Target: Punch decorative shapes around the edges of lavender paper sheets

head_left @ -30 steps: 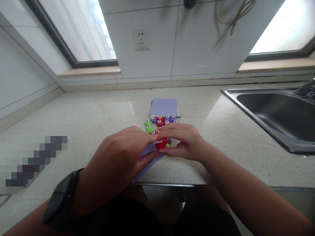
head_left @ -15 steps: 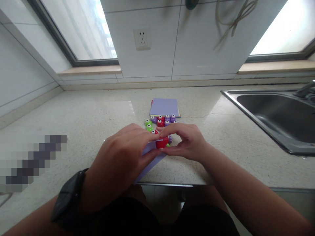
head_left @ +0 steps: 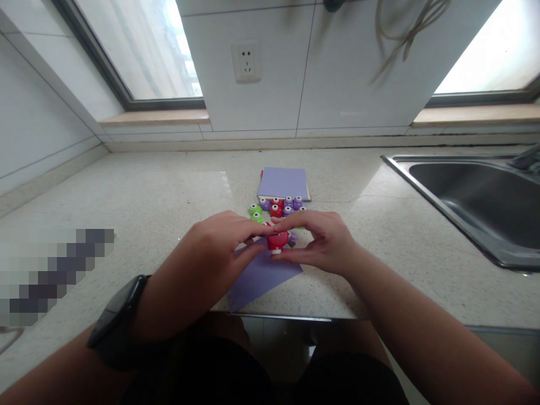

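Observation:
Between my two hands is a red toy [head_left: 277,241] with a white knob at its lower end. My right hand [head_left: 323,242] pinches it from the right, fingers above and thumb below. The fingertips of my left hand [head_left: 225,242] press on its upper left side, with the thumb close by. A purple paper sheet [head_left: 264,275] lies under my left hand at the counter's front edge. Just behind my hands stand several small toys with eyes: green ones [head_left: 255,210], red ones [head_left: 276,211] and purple ones [head_left: 298,202]. My hands partly hide some of them.
A stack of coloured paper [head_left: 282,183], purple on top, lies behind the toys on the speckled counter [head_left: 169,197]. The metal sink [head_left: 476,197] is at the right. A pixelated patch covers the far left.
The purple sheet has dropped out of my left hand's grip and now lies flatter on the counter. My left fingers have shifted onto the red toy, whose white knob shows more.

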### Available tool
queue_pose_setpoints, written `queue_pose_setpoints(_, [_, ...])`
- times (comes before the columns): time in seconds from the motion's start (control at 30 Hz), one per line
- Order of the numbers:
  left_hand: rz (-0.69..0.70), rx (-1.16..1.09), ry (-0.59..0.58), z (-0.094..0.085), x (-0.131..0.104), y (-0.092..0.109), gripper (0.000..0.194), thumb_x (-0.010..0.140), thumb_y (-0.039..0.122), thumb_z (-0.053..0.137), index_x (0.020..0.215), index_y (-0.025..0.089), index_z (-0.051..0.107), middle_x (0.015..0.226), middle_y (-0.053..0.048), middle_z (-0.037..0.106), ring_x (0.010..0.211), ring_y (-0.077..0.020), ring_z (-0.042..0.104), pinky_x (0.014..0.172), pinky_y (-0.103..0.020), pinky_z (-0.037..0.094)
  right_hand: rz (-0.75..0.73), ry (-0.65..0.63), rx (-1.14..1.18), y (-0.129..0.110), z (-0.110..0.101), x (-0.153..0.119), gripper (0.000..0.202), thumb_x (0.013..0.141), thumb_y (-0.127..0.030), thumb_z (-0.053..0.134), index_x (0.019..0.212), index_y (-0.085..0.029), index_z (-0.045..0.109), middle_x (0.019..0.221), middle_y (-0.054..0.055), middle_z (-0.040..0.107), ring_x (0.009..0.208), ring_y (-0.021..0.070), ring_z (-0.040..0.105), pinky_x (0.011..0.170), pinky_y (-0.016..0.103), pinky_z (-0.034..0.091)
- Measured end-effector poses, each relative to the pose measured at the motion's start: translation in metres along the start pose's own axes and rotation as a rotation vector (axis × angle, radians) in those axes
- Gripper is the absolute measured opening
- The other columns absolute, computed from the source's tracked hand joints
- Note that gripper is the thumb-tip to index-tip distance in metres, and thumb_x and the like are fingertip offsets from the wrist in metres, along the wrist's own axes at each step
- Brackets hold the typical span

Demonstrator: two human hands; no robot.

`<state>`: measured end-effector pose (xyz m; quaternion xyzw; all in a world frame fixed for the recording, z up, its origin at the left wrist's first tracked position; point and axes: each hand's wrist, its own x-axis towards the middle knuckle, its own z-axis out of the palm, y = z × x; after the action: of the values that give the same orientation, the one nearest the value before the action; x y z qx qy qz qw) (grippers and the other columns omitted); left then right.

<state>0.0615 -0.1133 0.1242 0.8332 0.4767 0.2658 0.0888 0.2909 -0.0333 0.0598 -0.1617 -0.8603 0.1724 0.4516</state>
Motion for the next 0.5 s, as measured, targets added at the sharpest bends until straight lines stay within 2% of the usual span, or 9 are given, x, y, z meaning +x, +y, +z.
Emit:
queue_pose_setpoints(0.17, [-0.249,-0.124,-0.013,-0.004,0.008,-0.008,0.019,0.093,0.033,0.072,0.108,0.034,0.083,0.102,0.002,0.083,0.091,-0.0211,0.076,0.086,-0.031,0.058,0.09,0.016,0.153,0.005,-0.005,0.001,0.038,0.079,-0.027,0.091,0.112,-0.023,0.073,0.102,0.005,0.081,0.09,0.0211,0.079,0.081,0.032,0.063])
queue_pose_setpoints(0.3, [-0.412,-0.276,-0.008,-0.006,0.015,-0.016,0.019,0.089,0.042,0.075,0.098,0.03,0.085,0.095,0.0,0.084,0.087,-0.0231,0.076,0.083,-0.033,0.059,0.233,0.092,0.371,0.012,-0.004,-0.001,0.043,0.08,-0.027,0.09,0.118,-0.024,0.069,0.108,0.007,0.078,0.091,0.0209,0.077,0.085,0.036,0.064])
queue_pose_setpoints(0.5, [-0.47,-0.445,0.016,-0.007,0.017,-0.025,0.025,0.086,0.045,0.078,0.099,0.024,0.085,0.097,-0.006,0.084,0.092,-0.0266,0.077,0.093,-0.04,0.06,0.336,0.194,0.483,0.016,-0.001,0.003,0.038,0.082,-0.028,0.089,0.113,-0.024,0.068,0.096,0.003,0.074,0.083,0.0166,0.071,0.074,0.031,0.061])
